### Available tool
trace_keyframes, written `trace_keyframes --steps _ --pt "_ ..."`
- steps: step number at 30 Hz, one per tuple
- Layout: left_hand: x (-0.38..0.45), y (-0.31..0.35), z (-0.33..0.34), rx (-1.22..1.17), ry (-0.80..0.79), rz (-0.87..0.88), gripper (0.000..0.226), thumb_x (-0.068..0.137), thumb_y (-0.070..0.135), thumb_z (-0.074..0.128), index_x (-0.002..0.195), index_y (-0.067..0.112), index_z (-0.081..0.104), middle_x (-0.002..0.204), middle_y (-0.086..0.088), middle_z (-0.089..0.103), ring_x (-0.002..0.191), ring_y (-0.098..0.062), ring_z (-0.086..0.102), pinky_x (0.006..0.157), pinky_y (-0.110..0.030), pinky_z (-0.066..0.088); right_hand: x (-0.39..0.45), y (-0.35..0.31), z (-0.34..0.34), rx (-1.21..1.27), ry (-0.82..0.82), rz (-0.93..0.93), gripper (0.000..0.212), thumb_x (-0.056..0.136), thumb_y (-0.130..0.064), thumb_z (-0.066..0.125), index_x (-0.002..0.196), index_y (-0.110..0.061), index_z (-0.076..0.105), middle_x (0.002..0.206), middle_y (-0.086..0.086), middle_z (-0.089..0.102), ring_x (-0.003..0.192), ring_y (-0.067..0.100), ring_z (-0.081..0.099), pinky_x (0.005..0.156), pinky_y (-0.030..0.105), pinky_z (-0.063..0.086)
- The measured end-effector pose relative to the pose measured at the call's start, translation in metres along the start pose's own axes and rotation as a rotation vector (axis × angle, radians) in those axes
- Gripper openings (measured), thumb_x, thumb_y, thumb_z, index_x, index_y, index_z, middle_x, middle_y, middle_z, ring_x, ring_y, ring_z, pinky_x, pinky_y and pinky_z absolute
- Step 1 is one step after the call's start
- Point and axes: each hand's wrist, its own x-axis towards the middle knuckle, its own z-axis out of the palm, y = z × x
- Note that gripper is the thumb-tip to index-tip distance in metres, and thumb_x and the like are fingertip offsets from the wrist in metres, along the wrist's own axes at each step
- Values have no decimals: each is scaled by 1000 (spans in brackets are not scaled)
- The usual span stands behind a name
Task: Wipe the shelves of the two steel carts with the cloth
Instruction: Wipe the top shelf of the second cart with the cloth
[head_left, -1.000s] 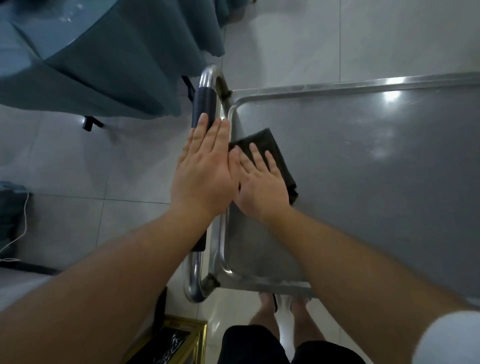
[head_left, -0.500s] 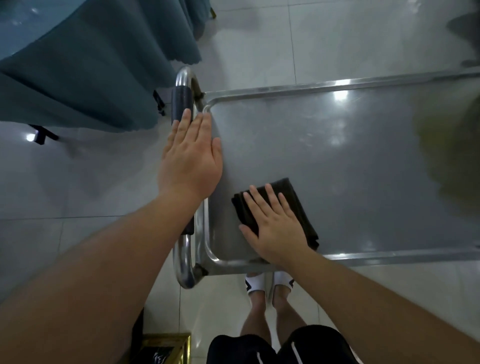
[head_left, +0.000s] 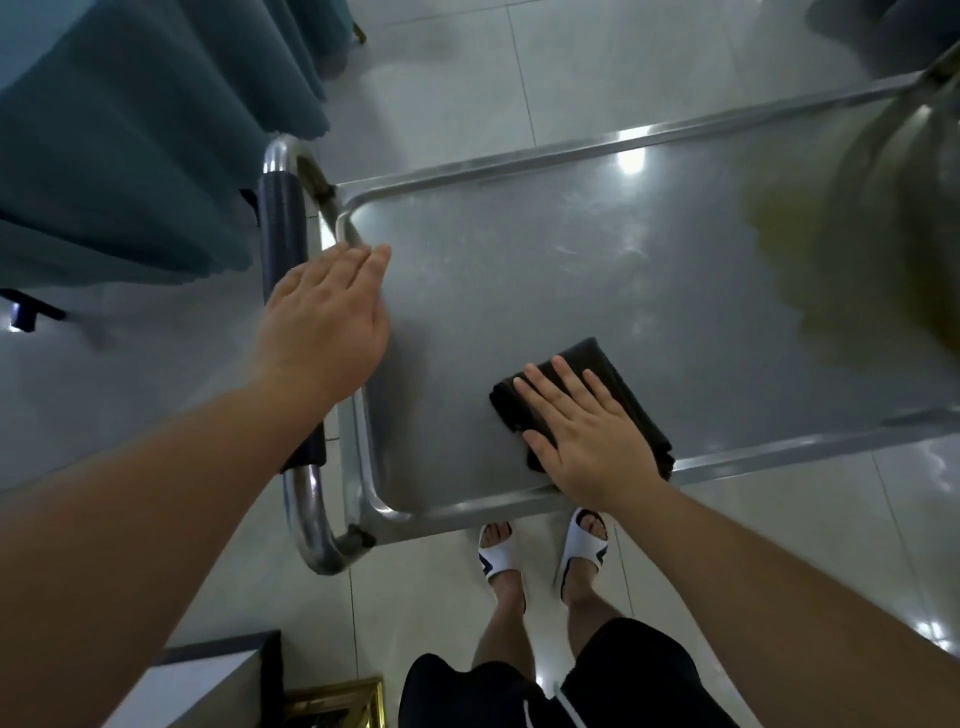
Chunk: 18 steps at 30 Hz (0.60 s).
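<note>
The right hand lies flat, fingers straight and spread, pressing a folded dark cloth onto the steel cart's top shelf, near its near rim. The left hand, fingers straight and together, is over the shelf's left rim beside the padded handle, holding nothing.

We're looking straight down from the head, close over the cart shelf; the wide lens takes in both forearms, floor beyond the fingertips, and our own feet below the wrists.
</note>
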Motion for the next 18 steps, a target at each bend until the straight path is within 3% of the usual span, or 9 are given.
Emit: trace_keyframes --steps 3,9,12,18 --pt "4 -4 1 75 -40 -4 63 106 42 41 164 23 27 166 -5 39 154 -27 33 124 -52 27 -11 31 -5 -9 -1 23 64 109 -60 17 167 -34 12 173 -14 5 160 12 -9 129 44 2" --pt "14 6 11 258 -228 -78 70 103 51 37 166 24 22 172 -6 28 158 -27 25 126 -51 21 -32 95 -17 12 -2 96 64 108 -61 16 167 -36 10 173 -16 4 159 9 -12 130 44 2" --pt "23 46 20 144 -246 -144 68 105 43 42 167 23 23 173 -7 25 159 -30 23 126 -53 21 -39 125 -24 34 2 108 63 108 -61 15 166 -37 11 173 -17 4 159 8 -12 130 44 2" --pt "32 180 55 -102 -183 -226 62 106 32 50 163 13 34 166 -18 37 151 -40 36 124 -54 27 -60 196 -38 34 -8 94 63 108 -59 14 166 -36 11 173 -17 2 159 9 -13 130 45 3"
